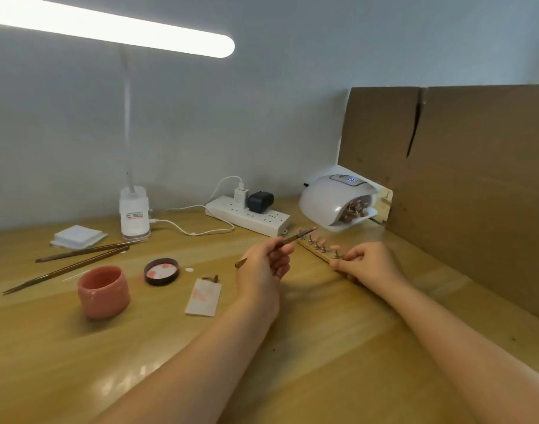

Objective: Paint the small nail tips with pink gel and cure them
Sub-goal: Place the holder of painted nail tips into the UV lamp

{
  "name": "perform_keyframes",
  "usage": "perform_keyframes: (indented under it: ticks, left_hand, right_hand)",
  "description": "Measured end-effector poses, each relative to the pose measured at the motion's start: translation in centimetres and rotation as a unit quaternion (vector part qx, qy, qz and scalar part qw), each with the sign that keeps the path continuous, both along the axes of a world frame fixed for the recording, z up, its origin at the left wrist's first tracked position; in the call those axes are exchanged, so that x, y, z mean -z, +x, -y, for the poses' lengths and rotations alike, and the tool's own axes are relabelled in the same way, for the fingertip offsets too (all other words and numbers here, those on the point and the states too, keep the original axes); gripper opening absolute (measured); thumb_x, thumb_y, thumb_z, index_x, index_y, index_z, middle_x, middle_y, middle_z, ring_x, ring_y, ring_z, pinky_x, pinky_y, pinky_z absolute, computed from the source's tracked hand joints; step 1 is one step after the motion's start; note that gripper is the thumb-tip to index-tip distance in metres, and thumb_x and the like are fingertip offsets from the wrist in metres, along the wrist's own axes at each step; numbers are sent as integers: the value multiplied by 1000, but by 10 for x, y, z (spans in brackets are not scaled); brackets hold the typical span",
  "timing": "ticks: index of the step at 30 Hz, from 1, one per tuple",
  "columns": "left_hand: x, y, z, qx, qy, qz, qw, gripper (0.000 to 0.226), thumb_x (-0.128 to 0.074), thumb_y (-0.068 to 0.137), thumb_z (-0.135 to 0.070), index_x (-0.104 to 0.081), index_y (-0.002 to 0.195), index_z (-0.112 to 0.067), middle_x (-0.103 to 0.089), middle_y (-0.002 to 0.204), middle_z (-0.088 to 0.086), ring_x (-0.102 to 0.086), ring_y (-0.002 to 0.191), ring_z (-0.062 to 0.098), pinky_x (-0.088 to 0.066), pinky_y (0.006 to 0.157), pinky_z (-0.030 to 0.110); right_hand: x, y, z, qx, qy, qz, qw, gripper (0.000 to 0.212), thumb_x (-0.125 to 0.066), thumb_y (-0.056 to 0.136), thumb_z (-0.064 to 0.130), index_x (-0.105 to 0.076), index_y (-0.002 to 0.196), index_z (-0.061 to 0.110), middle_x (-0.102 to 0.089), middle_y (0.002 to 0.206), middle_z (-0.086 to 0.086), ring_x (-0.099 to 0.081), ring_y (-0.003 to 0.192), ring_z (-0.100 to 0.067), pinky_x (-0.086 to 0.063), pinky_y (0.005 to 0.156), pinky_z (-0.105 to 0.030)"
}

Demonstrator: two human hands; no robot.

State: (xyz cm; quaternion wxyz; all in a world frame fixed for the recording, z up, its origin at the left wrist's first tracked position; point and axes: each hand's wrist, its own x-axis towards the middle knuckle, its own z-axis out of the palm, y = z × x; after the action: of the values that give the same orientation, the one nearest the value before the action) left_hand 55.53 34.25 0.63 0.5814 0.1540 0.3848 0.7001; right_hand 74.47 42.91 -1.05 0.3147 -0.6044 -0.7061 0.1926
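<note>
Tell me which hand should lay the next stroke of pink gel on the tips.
Left. The left hand already grips the brush, whose tip points at the nail tips on the wooden strip. The right hand holds that strip's near end, steadying it.

Just in front of the curing lamp [332, 206], the left hand [262, 267] holds a brush [292, 238] over the nail tips [317, 241] on a wooden strip [320, 255] which the right hand [369, 264] grips.

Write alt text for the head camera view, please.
The left hand holds a thin brush over nail tips on a wooden strip, which the right hand steadies. A white curing lamp sits behind.
</note>
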Motion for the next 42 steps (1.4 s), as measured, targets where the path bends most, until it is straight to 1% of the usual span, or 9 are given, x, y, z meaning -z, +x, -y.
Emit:
perform_keyframes:
  ticks: [9, 12, 16, 19, 23, 27, 31, 35, 42]
  left_hand:
    - [18, -6, -13, -13, 36, 20, 999, 14, -52, 92, -11, -64, 90, -4, -68, 64, 7, -60, 53, 12, -44, 60, 25]
    - [19, -4, -16, -30, 36, 14, 999, 15, -51, 92, -10, -65, 90, -3, -68, 64, 7, -60, 57, 14, -44, 62, 27]
    - [20, -6, -19, -37, 31, 24, 999, 15, -52, 89, -10, -65, 88, -3, -67, 65, 10, -60, 57, 15, -43, 63, 27]
    - [20, -5, -18, -31, 29, 30, 999, 18, -59, 76, -14, -65, 89, -2, -66, 66, 11, -59, 57, 15, -43, 63, 27]
    - [18, -5, -19, -37, 28, 42, 998, 32, -61, 62, -20, -64, 88, -2, -65, 65, 12, -58, 53, 14, -42, 61, 27]
    - [18, -5, -20, -41, 26, 46, 998, 32, -61, 61, -19, -64, 87, -1, -64, 64, 13, -56, 53, 15, -41, 61, 27]
    - [18, -4, -20, -36, 25, 42, 998, 33, -61, 61, -19, -65, 88, 0, -64, 65, 14, -57, 53, 15, -42, 60, 27]
    - [19, -6, -20, -30, 27, 38, 998, 22, -60, 72, -13, -64, 89, -1, -65, 65, 12, -58, 54, 15, -44, 59, 25]
    - [19, -8, -20, -20, 25, 34, 999, 14, -53, 89, -9, -65, 88, -3, -66, 65, 10, -59, 54, 12, -44, 61, 26]
  right_hand:
    - [-32, 31, -55, -146, -192, 120, 963, 19, -68, 84, 43, -74, 92, 26, -69, 62, 1, -57, 49, -7, -45, 50, -15]
    - [-34, 43, -109, -31, -149, 119, 981, 16, -64, 90, 28, -72, 91, 14, -67, 55, 2, -57, 43, -9, -44, 43, -18]
    - [-13, 50, -164, 153, -52, 31, 986, 24, -51, 91, 8, -64, 110, 9, -68, 68, -10, -64, 57, -26, -56, 59, -37]
    - [5, 48, -186, 182, -46, 7, 982, 36, -49, 92, 18, -56, 127, 13, -70, 82, -12, -67, 69, -28, -57, 74, -39]
    - [5, 45, -206, 187, -41, 50, 980, 25, -51, 90, 23, -66, 109, 16, -70, 78, -10, -67, 75, -29, -56, 78, -38]
    - [0, 45, -214, 196, -69, 59, 976, 37, -58, 90, 18, -56, 127, 14, -69, 94, -15, -66, 82, -30, -54, 74, -34]
    - [-5, 43, -214, 212, -92, 78, 970, 22, -59, 82, 7, -68, 103, 6, -59, 76, -10, -57, 65, -24, -36, 48, -22]
    - [7, 42, -201, 204, -6, 64, 977, 22, -56, 87, 19, -62, 71, 6, -62, 74, -14, -62, 76, -33, -39, 56, -27]
    - [10, 69, -145, 190, 30, 157, 969, 46, -58, 88, 45, -66, 66, 5, -64, 69, -15, -61, 71, -35, -43, 56, -30]
